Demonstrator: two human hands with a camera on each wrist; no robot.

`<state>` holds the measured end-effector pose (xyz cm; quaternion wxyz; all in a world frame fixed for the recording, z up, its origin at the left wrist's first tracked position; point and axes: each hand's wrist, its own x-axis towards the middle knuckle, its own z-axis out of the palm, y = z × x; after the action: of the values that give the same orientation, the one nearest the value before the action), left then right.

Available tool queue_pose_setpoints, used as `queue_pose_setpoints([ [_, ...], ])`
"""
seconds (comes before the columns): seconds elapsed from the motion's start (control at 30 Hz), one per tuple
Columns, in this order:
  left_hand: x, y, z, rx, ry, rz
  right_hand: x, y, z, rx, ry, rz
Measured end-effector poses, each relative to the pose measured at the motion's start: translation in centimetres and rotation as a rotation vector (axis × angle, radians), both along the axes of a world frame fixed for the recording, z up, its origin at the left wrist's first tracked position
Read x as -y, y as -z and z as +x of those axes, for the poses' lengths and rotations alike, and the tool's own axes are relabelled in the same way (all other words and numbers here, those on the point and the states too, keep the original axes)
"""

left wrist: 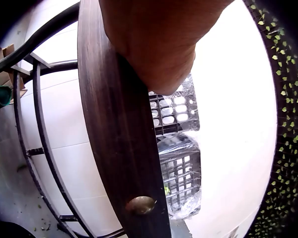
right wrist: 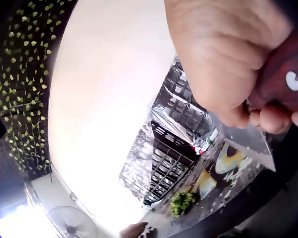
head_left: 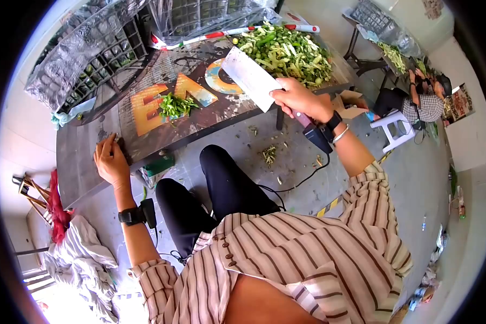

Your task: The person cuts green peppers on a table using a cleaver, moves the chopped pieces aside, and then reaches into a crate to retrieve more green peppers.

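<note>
My right hand grips a cleaver by its dark red handle. The broad blade points up and left over the table's front edge in the head view. Behind the blade lies a large heap of chopped green vegetables. A small bunch of chopped greens sits on the painted lettering, between my two hands. My left hand rests at the left front edge of the table, fingers loosely bent and holding nothing. In the left wrist view its fingers are hidden behind the palm.
Plastic-wrapped black crates stand along the back of the table. A cardboard box and a white stool are to the right, near another person sitting by a second table. Scraps litter the floor.
</note>
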<state>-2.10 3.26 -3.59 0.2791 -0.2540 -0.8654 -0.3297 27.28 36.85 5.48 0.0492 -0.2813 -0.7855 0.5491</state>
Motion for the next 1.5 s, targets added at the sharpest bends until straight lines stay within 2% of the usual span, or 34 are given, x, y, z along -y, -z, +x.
queue_pose_setpoints([
  [0.3, 0.2, 0.3, -0.2, -0.009, -0.014, -0.011, -7.2, -1.8, 0.0, 0.207, -0.138, 0.282],
  [0.4, 0.2, 0.2, -0.3, -0.015, -0.017, -0.021, -8.8, -1.6, -0.7, 0.260, -0.008, 0.384],
  [0.7, 0.1, 0.3, -0.4, -0.005, -0.014, -0.003, -14.3, -0.3, -1.7, 0.206, -0.042, 0.347],
  [0.9, 0.2, 0.3, -0.6, -0.035, -0.008, 0.004, -12.0, -1.6, -1.9, 0.250, -0.025, 0.441],
  [1.0, 0.3, 0.8, -0.7, -0.035, 0.005, -0.005, -11.7, -1.4, -0.1, 0.058, 0.010, 0.229],
  [1.1, 0.1, 0.5, -0.7, -0.043, 0.013, -0.009, -10.3, -2.3, 2.5, 0.056, 0.041, 0.257],
  [1.23, 0.1, 0.4, -0.6, -0.006, 0.002, 0.001, -9.2, -2.6, 5.1, 0.199, 0.031, 0.299],
  [1.5, 0.4, 0.6, -1.1, -0.019, -0.012, -0.058, -11.3, 0.0, 6.5, 0.158, 0.032, 0.347],
])
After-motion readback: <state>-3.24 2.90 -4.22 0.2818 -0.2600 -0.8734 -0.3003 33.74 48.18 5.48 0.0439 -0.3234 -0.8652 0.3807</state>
